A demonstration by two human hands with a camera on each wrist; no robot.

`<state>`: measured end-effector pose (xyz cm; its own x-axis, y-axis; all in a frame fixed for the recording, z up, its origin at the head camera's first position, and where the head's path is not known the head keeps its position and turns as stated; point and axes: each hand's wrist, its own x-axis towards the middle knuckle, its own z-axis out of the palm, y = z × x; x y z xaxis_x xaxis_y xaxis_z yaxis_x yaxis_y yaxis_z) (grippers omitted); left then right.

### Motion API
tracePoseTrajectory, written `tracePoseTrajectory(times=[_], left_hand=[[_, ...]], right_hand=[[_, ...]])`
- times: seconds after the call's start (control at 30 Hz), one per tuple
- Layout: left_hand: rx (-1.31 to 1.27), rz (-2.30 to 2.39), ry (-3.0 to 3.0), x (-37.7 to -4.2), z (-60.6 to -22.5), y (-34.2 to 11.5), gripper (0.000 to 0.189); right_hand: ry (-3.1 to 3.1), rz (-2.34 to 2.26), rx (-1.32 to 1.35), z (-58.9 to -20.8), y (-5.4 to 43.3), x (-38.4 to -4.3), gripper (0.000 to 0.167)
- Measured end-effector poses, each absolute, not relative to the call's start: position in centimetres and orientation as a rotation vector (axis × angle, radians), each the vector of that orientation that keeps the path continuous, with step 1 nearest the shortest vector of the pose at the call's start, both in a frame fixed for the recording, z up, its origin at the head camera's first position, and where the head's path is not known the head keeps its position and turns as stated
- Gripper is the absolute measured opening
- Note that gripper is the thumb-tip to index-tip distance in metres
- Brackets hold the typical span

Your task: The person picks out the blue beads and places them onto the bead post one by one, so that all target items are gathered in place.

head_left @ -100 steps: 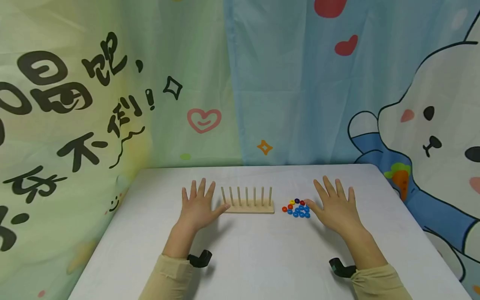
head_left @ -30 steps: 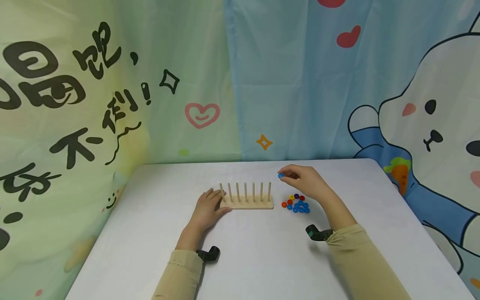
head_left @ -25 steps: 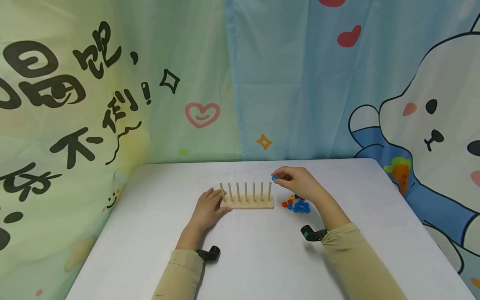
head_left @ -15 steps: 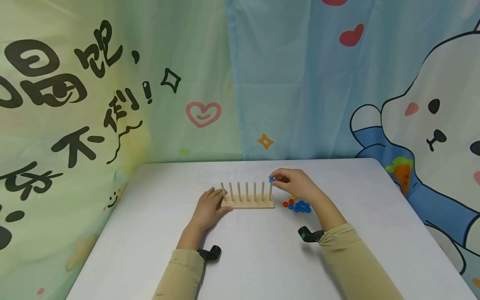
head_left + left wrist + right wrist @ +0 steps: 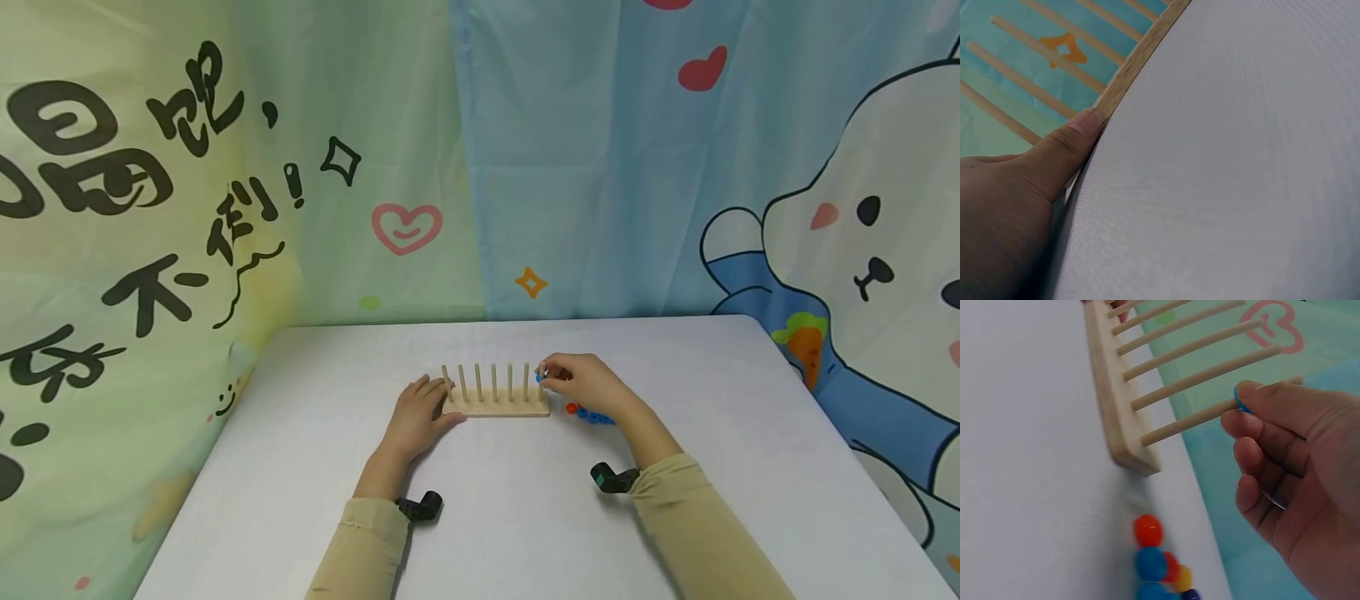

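A wooden peg rack (image 5: 498, 408) with a row of upright pegs stands on the white table. At its left end my left hand (image 5: 412, 423) holds the base, thumb (image 5: 1066, 140) along the front edge and the other fingers behind. My right hand (image 5: 588, 379) pinches a blue bead (image 5: 1242, 401) between thumb and forefinger. That bead is threaded on the rightmost peg (image 5: 1191, 420), partway down, with the peg's tip showing past the fingers. The remaining right fingers are curled beneath.
Right of the rack lies a cluster of loose beads: several blue beads (image 5: 597, 418), orange-red ones (image 5: 1149, 531), a yellow bead (image 5: 1182, 578) and a dark one (image 5: 1191, 594). The right forearm partly hides them in the head view. A printed curtain (image 5: 360, 275) hangs behind the table (image 5: 510, 517).
Earlier both hands were spread flat above the table. The left then took hold of the rack; the right brought a blue bead leftward to the rightmost peg and lowered it onto that peg.
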<state>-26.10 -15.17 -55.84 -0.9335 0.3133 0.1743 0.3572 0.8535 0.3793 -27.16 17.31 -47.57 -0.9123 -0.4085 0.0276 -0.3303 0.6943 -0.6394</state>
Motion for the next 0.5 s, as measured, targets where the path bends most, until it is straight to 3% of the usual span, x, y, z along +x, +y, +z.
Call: tracePoseTrajectory(times=[0.5], left_hand=[[-0.537, -0.646, -2.913, -26.0, -55.8, -15.2, 0.068]], right_hand=[[2.609, -1.047, -0.491, -50.3, 16.9, -27.7, 0.011]])
